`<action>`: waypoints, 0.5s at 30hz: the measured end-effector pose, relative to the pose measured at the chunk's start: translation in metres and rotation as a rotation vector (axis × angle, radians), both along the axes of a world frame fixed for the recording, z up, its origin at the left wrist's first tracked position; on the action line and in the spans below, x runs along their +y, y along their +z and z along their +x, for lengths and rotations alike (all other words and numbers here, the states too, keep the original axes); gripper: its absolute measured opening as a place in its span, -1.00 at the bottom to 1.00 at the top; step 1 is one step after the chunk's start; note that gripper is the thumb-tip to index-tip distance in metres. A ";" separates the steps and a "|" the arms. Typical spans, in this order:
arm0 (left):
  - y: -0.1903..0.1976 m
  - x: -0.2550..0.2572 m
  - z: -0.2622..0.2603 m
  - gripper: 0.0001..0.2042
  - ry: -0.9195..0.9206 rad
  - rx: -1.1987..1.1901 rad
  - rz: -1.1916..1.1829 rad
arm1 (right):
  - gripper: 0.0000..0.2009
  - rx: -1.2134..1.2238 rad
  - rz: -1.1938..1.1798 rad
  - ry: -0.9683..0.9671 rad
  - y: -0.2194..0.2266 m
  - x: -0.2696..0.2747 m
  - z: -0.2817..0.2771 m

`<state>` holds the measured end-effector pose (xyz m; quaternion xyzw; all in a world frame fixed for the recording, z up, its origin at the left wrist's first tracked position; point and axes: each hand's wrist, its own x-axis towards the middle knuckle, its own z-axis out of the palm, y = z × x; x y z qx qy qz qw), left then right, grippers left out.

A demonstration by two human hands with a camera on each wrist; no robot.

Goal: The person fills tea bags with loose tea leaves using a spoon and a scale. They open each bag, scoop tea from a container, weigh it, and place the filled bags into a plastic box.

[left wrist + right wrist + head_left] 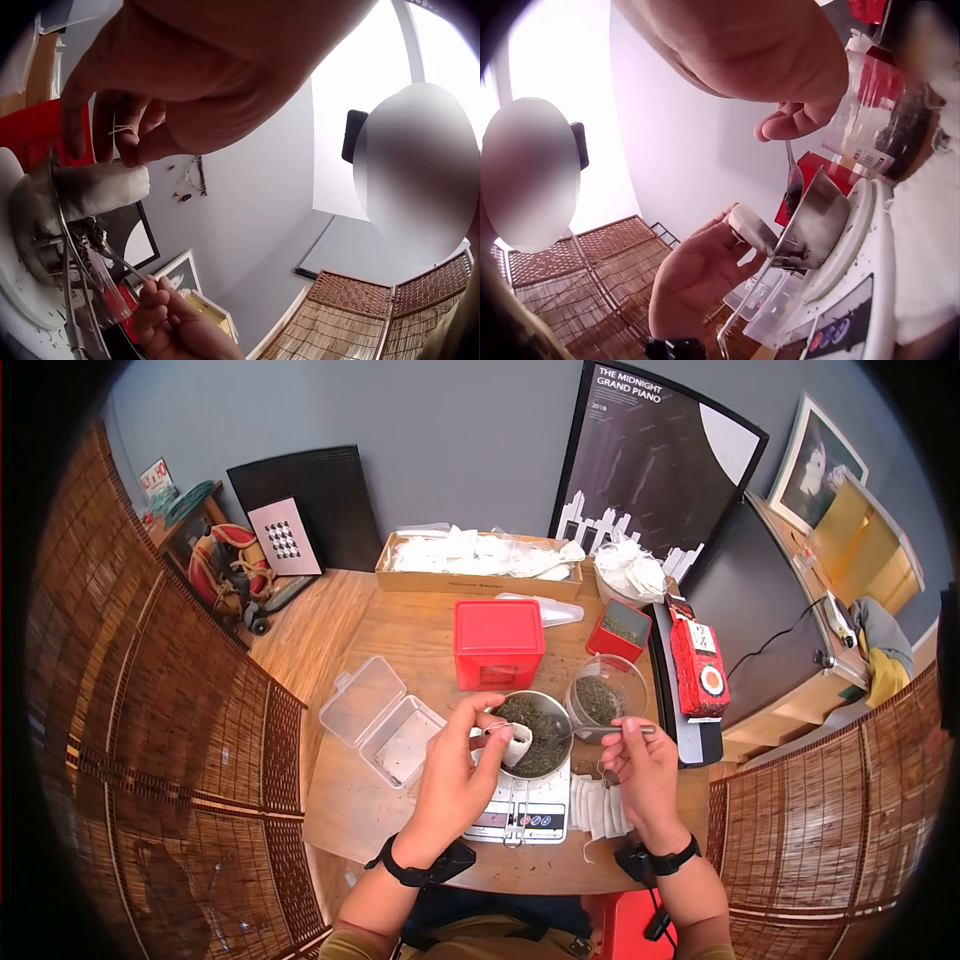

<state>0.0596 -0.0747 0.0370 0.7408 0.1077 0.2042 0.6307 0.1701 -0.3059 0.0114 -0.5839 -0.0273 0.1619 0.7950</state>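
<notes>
Pinched in the left hand [455, 785] is a small white bag [517, 745], with string at the fingers. The bag hangs tilted over the left side of a round metal pan [821, 225] of dark dried leaves [545, 735], which stands on a white scale [548, 822]. Between thumb and fingers the right hand [645, 780] grips the thin handle of a metal spoon [794, 180]. In the right wrist view, the spoon's bowl carries dark leaves at the pan's edge, near the bag's mouth. How full the bag is cannot be told.
Right of the pan stands a clear tub [600, 700] of leaves; filled white bags [600, 807] lie in front. Behind are a red tin [498, 640] and a cardboard box [480, 582] of white bags. An open plastic case [400, 742] lies left, a red packet [703, 670] right.
</notes>
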 end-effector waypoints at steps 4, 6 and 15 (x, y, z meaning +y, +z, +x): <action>-0.002 0.001 0.002 -0.67 -0.009 0.002 -0.020 | -0.75 -0.017 0.066 -0.022 0.020 0.001 0.002; -0.007 0.001 0.005 -0.66 -0.008 -0.012 -0.035 | -0.75 -0.035 0.078 -0.005 0.029 0.003 0.003; -0.011 -0.001 0.011 -0.64 0.006 -0.015 -0.129 | -0.77 -0.168 -0.007 0.137 0.050 0.015 0.002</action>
